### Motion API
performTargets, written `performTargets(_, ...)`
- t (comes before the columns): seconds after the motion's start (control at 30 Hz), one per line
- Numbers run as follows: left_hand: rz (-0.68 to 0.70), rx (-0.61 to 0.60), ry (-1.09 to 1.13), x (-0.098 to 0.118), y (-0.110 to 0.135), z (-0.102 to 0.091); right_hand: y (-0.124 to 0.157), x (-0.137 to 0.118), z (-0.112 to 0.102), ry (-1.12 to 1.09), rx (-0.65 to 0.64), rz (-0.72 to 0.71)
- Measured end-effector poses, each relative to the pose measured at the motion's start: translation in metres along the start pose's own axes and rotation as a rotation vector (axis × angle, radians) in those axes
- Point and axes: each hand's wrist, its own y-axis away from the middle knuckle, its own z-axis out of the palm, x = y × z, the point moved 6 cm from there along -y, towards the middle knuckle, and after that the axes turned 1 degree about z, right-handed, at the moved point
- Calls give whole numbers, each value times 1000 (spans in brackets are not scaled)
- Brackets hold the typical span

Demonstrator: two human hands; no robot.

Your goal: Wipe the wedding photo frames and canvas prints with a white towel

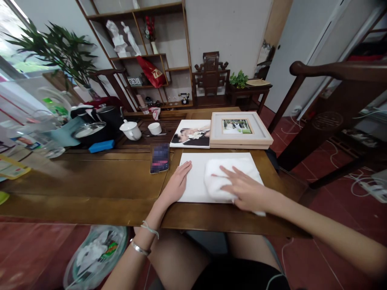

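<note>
A flat white board (197, 183) lies near the front edge of the wooden table. My left hand (177, 182) rests on its left side, fingers stretched out and laid flat. On the right half of the board is a folded white cloth (216, 187). My right hand (242, 187) lies on top of this cloth with its fingers spread, pressing down rather than wrapped round it. A white corner sticks out below the right wrist; I cannot tell whether it belongs to the cloth or the board.
Behind the board lie a photo print (193, 139) and a framed photo (242, 139). A phone (160, 158) is left of the board. Further left are a white lidded cup (131, 131), a small white cup (155, 128) and a blue block (102, 146). A waste bin (121, 241) stands below.
</note>
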Motion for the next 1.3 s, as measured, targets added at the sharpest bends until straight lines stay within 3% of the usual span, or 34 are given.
performTargets(0.1, -1, 1, 2, -1, 0, 0, -25, 29, -7, 45, 70, 68)
performTargets(0.17, -1, 0, 2, -1, 0, 0, -32, 31, -7, 81, 79, 67)
performTargets(0.27, -9, 0, -4, -1, 0, 0, -22, 8, 0, 124, 37, 40)
performTargets(0.43, -1, 0, -14, -1, 1, 0, 20, -46, 11, 40, -66, -25)
performTargets(0.53, 7, 2, -25, -1, 1, 1, 32, -60, 10, -38, -125, -65)
performTargets(0.67, 0, 13, -14, -2, 1, 0, 8, -32, 2, -38, -64, -10)
performTargets(0.77, -9, 5, -6, -1, 1, 0, -26, 1, -2, 90, 38, 67)
performTargets(0.83, -11, -7, -16, 0, 1, 0, -43, 9, 0, 188, 78, 80)
performTargets(0.93, -16, -10, -24, 0, 0, -1, -48, -6, 10, 249, 77, 14)
performTargets(1.13, -2, -5, -34, 0, 1, -1, -16, -65, 28, 155, 42, -176)
performTargets(1.2, -6, -10, -36, 0, 1, -1, -17, -62, 26, 148, 40, -144)
performTargets(1.3, -20, -29, -38, 0, 0, 0, -37, -37, 16, 166, 64, -32)
